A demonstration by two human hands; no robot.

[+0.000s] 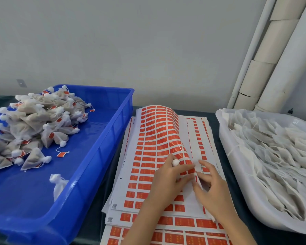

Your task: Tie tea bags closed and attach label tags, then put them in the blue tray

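Observation:
A stack of white sheets with red label tags (pixel 145 156) lies in the middle of the table. The top sheet curls up at its right edge. My left hand (pixel 168 181) grips a tea bag, whose white gathered top (pixel 175 162) pokes out by the thumb, and its fingers pinch the curled sheet's lower right edge. My right hand (pixel 212 190) rests with spread fingers on the sheet underneath, next to that edge. The blue tray (pixel 99 152) on the left holds a pile of tied, tagged tea bags (pixel 34 124).
A white tray (pixel 237 156) on the right holds several untied tea bags (pixel 276 156). One tied bag without a visible tag (pixel 57 184) lies near the blue tray's front. Pale pipes (pixel 265 68) lean on the wall at the back right. A dark cloth covers the table.

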